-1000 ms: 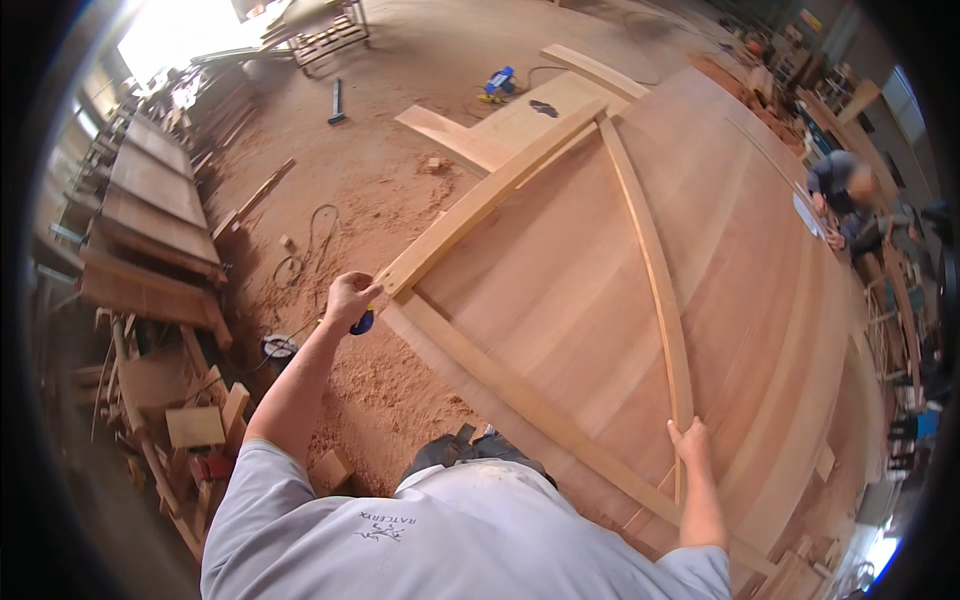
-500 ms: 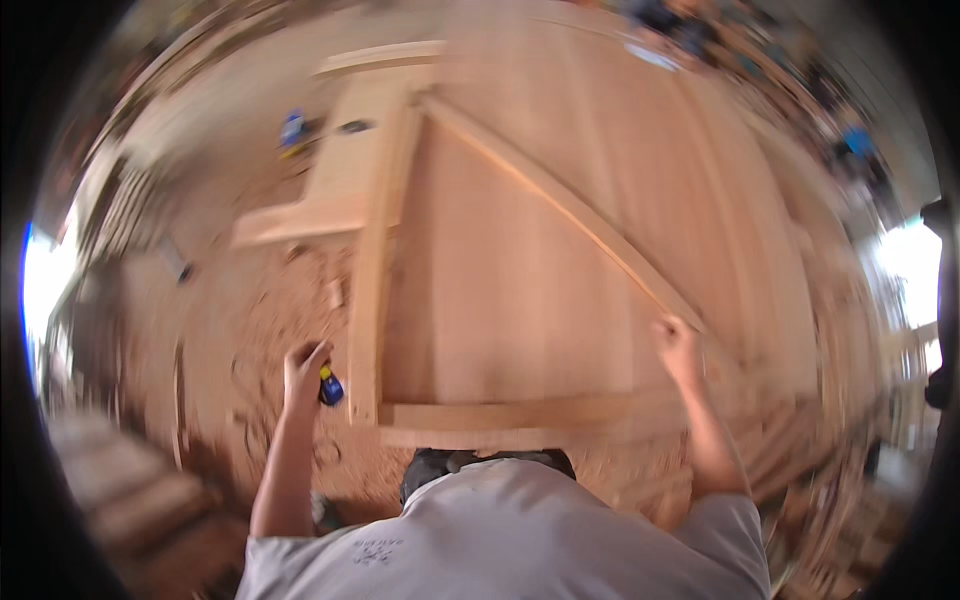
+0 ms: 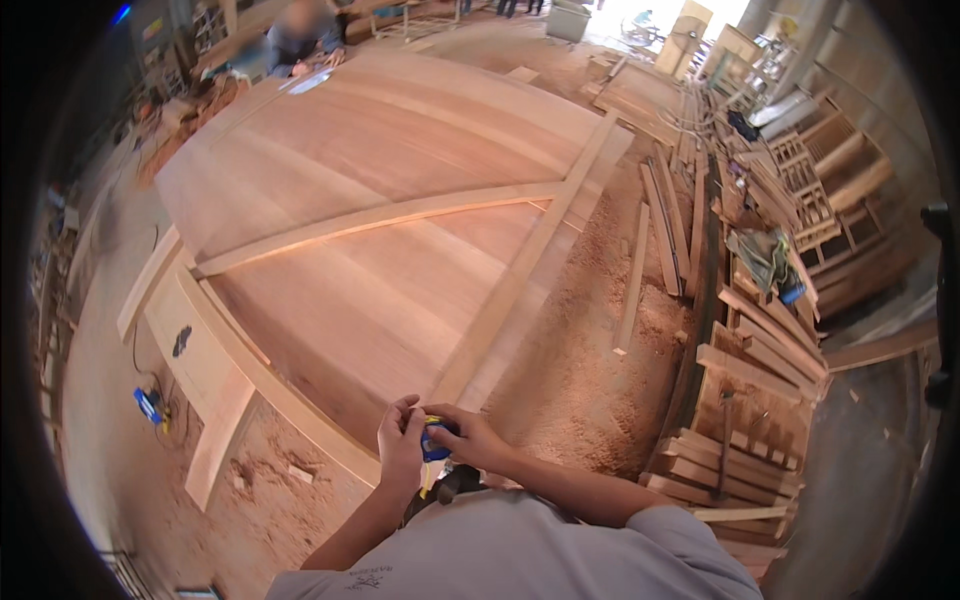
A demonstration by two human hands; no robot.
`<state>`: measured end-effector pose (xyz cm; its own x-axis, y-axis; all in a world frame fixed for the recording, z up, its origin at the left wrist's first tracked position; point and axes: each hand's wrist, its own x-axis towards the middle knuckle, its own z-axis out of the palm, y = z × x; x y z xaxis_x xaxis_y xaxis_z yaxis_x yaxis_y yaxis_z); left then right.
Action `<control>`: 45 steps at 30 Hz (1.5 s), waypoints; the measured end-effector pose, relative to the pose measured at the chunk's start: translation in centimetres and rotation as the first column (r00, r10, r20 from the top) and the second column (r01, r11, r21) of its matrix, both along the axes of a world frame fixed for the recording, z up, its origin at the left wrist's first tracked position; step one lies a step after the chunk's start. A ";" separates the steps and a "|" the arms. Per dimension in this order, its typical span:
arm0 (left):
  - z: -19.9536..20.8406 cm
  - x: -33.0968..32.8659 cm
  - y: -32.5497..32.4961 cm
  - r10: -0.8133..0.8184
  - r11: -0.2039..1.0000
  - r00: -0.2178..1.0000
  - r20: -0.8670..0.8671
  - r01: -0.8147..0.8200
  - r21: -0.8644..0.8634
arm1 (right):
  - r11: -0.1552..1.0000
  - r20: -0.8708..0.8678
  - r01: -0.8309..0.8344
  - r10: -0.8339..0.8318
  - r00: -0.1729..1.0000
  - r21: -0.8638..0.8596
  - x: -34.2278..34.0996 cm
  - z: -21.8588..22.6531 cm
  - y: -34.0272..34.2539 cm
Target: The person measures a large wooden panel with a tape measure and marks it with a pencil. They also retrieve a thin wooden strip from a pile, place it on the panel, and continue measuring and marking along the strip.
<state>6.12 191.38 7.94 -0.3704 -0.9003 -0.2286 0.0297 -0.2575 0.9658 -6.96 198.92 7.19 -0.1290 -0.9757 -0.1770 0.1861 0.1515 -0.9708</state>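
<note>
My left hand [image 3: 401, 440] and my right hand [image 3: 472, 438] meet close in front of my body, at the near corner of a wooden frame. Between them is a blue and yellow tape measure [image 3: 433, 441]. The right hand's fingers are closed over its top and side, while the curled fingers of the left press against its other side. A bit of yellow shows below the case. Just beyond the hands lies a large wooden panel [image 3: 340, 330], with a diagonal batten [image 3: 400, 212] and a long straight batten [image 3: 520, 262] on it.
A pale board [image 3: 185, 310] and a blue tool [image 3: 148, 405] lie to the left. Sawdust [image 3: 575, 370] covers the floor at right, beside loose strips [image 3: 640, 270] and stacked timber [image 3: 730, 470]. Another person [image 3: 300, 40] leans at the panel's far left edge.
My view has swung round to the right. My right hand has left the diagonal batten and joined my left at the tape measure, which was in the left hand alone.
</note>
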 end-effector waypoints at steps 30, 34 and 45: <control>-17.2 22.9 -32.0 0.079 0.773 0.991 -0.109 0.008 0.634 | 0.475 0.120 0.773 -0.874 0.471 0.421 24.2 -11.3 2.3; -18.0 24.7 -32.7 0.058 0.810 0.981 -0.184 0.061 0.583 | 0.462 0.123 0.786 -0.882 0.454 0.412 25.8 -13.1 2.2; -16.0 28.3 -29.0 0.018 0.828 0.993 -0.115 0.050 0.558 | 0.437 0.152 0.758 -0.895 0.419 0.484 30.7 -14.4 5.0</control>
